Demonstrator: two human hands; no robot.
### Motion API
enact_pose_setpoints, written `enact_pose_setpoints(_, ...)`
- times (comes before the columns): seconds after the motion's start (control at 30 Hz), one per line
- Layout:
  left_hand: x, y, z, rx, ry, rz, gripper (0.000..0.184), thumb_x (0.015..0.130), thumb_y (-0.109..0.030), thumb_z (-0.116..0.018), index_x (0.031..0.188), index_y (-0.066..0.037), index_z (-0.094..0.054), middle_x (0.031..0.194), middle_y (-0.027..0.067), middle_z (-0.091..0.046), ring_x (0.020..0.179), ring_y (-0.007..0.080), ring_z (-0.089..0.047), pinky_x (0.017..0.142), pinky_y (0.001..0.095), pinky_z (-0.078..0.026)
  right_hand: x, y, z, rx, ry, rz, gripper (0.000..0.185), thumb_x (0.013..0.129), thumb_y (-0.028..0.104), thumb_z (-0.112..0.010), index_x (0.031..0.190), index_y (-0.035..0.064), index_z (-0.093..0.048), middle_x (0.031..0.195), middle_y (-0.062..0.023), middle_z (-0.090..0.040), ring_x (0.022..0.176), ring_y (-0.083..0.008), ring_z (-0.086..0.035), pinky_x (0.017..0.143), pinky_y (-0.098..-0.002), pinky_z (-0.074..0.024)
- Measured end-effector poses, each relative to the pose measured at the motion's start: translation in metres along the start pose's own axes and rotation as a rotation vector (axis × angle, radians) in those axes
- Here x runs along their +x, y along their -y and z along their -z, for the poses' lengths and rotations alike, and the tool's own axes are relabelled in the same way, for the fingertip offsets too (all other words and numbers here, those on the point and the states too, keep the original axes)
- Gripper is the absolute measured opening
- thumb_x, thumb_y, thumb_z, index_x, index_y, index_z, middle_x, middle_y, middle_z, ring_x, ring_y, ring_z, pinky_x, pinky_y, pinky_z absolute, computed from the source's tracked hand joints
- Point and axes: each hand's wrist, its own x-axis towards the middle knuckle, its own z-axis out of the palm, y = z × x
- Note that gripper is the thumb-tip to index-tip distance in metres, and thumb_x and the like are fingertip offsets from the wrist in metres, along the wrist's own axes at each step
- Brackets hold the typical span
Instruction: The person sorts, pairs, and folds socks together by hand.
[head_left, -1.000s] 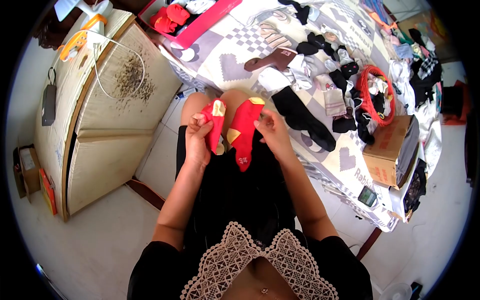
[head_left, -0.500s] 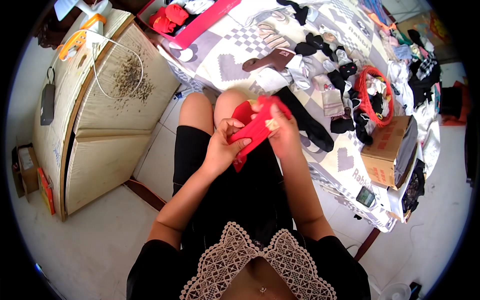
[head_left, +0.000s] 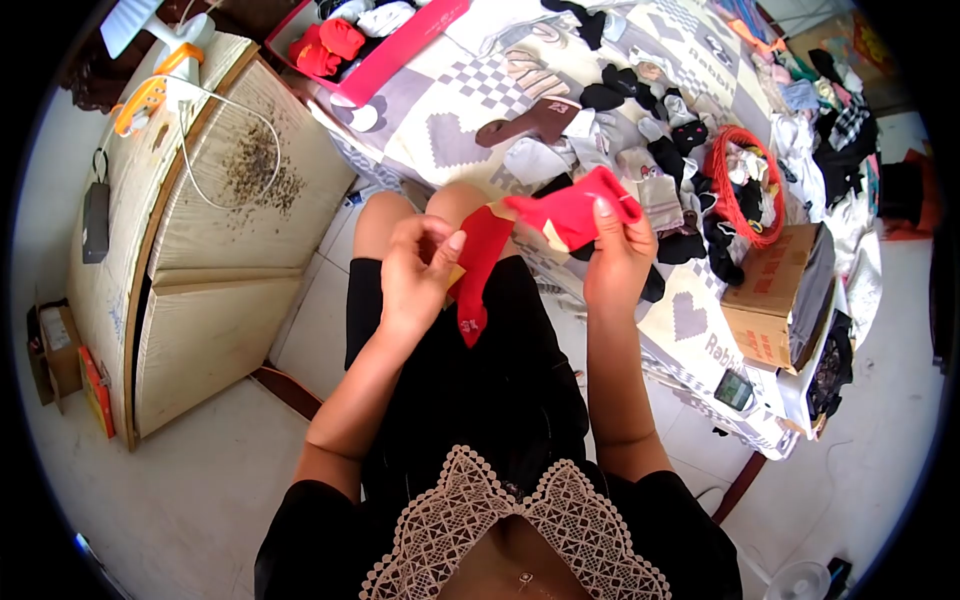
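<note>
Reading the clock from the lap [head_left: 500, 370], with twelve at the far side: grips a raised red sock [head_left: 580, 212] in the right hand [head_left: 619, 268], toward two o'clock, with thumb against the fabric and fingers closed around its folded end. Shows a yellow patch on the lower edge of that sock.

Holds the left hand [head_left: 412, 285] toward ten o'clock with fingers loosely curled and thumb apart, gripping nothing visible. Cannot tell whether touching the lower red sock [head_left: 482, 250] just beside it, draped over the thigh with toe toward six o'clock and yellow at the heel.

Looking toward one o'clock, finds a patterned bedspread [head_left: 690, 315] bearing a brown sock [head_left: 532, 122] and a loose pile of socks [head_left: 655, 150], black, white and striped. Farther round, near two o'clock, meets a red basket [head_left: 715, 165] holding more small pieces, and just beside it a cardboard box [head_left: 760, 300]. Near three o'clock, sees a phone [head_left: 733, 389] on the bed's near edge.

Toward eleven o'clock, sees a pink box [head_left: 405, 55] containing red and white pieces; toward ten, a pale cabinet [head_left: 215, 330] with a white cable [head_left: 235, 105] trailing over it.
</note>
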Motion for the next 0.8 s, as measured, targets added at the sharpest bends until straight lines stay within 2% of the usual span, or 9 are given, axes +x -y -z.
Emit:
enact_pose_setpoints(0.07,0.001,-0.031,0.000,-0.259,0.341,0.071,0.028,0.096,-0.030,-0.052,0.098,-0.003,-0.055,0.080,-0.0009,-0.054,0.068,0.0060,-0.047,0.062,0.0200,-0.039,-0.005,0.005,-0.012,-0.318,0.167,0.138,0.019,0.086,0.005,-0.063,0.103,-0.0038,-0.065,0.107,-0.0115,-0.064,0.089,-0.0191,-0.061,0.079,-0.0282,-0.0473)
enact_pose_setpoints(0.13,0.005,-0.054,-0.007,-0.589,0.459,0.295,0.028,0.093,-0.030,-0.057,0.097,-0.002,-0.055,0.082,0.0006,-0.057,0.070,0.0072,-0.052,0.065,0.0199,-0.043,-0.004,0.001,-0.022,-0.709,0.276,0.474,0.023,0.076,0.002,-0.068,0.099,0.0047,-0.070,0.096,-0.0081,-0.060,0.089,-0.0197,-0.054,0.074,-0.0282,-0.0439)
enact_pose_setpoints(0.27,0.016,-0.051,-0.027,-0.563,0.369,0.265,0.022,0.095,-0.023,-0.055,0.098,-0.002,-0.055,0.084,0.0038,-0.061,0.069,0.0081,-0.056,0.063,0.0202,-0.045,-0.019,-0.006,-0.017,-0.854,0.314,0.440,0.027,0.076,0.006,-0.069,0.102,0.0044,-0.069,0.093,-0.0074,-0.055,0.085,-0.0215,-0.051,0.072,-0.0283,-0.0424)
enact_pose_setpoints(0.37,0.014,-0.039,-0.037,-0.505,0.339,0.133,0.014,0.093,-0.013,-0.056,0.098,0.001,-0.057,0.085,0.0047,-0.063,0.073,0.0084,-0.058,0.068,0.0210,-0.048,-0.019,-0.003,-0.002,-0.465,0.433,0.072,0.031,0.081,0.016,-0.067,0.107,-0.0004,-0.063,0.091,-0.0055,-0.055,0.082,-0.0159,-0.051,0.070,-0.0260,-0.0406)
enact_pose_setpoints(0.47,0.008,-0.032,-0.047,-0.387,0.298,0.008,0.007,0.091,-0.003,-0.057,0.096,0.002,-0.058,0.087,0.0048,-0.062,0.078,0.0091,-0.058,0.074,0.0230,-0.049,-0.022,-0.018,0.002,-0.456,0.338,-0.081,0.024,0.085,0.017,-0.066,0.100,-0.0014,-0.063,0.087,-0.0043,-0.056,0.077,-0.0108,-0.050,0.068,-0.0246,-0.0403)
enact_pose_setpoints(0.6,0.008,-0.026,-0.047,-0.546,0.279,0.013,0.008,0.094,-0.004,-0.051,0.099,0.000,-0.057,0.096,0.0067,-0.061,0.087,0.0121,-0.060,0.081,0.0252,-0.050,-0.015,-0.018,0.009,-0.567,0.322,0.042,0.018,0.089,0.013,-0.062,0.097,-0.0033,-0.062,0.080,-0.0027,-0.057,0.071,-0.0092,-0.051,0.066,-0.0215,-0.0411)
enact_pose_setpoints(0.67,0.010,-0.016,-0.047,-1.007,0.323,0.268,0.011,0.095,-0.006,-0.048,0.100,-0.002,-0.056,0.100,0.0082,-0.062,0.092,0.0158,-0.062,0.087,0.0293,-0.050,-0.015,-0.016,0.006,-0.464,0.260,-0.014,0.017,0.090,0.012,-0.060,0.097,-0.0034,-0.062,0.082,-0.0030,-0.059,0.073,-0.0096,-0.054,0.068,-0.0218,-0.0427)
enact_pose_setpoints(0.73,0.011,-0.029,-0.046,-1.098,0.319,0.302,0.013,0.095,-0.013,-0.050,0.102,-0.003,-0.055,0.104,0.0090,-0.061,0.097,0.0183,-0.061,0.090,0.0326,-0.050,-0.012,-0.018,0.008,-0.363,0.196,-0.067,0.016,0.090,0.011,-0.059,0.097,-0.0035,-0.062,0.084,-0.0034,-0.061,0.075,-0.0100,-0.056,0.069,-0.0221,-0.0443)
enact_pose_setpoints(0.8,0.009,-0.045,-0.044,-1.289,0.428,0.497,0.020,0.091,-0.018,-0.056,0.105,-0.004,-0.053,0.109,0.0086,-0.060,0.101,0.0177,-0.060,0.090,0.0334,-0.050,-0.004,-0.027,0.019,0.095,0.108,-0.401,0.015,0.090,0.009,-0.056,0.097,-0.0034,-0.062,0.091,-0.0072,-0.064,0.081,-0.0128,-0.061,0.072,-0.0247,-0.0484)
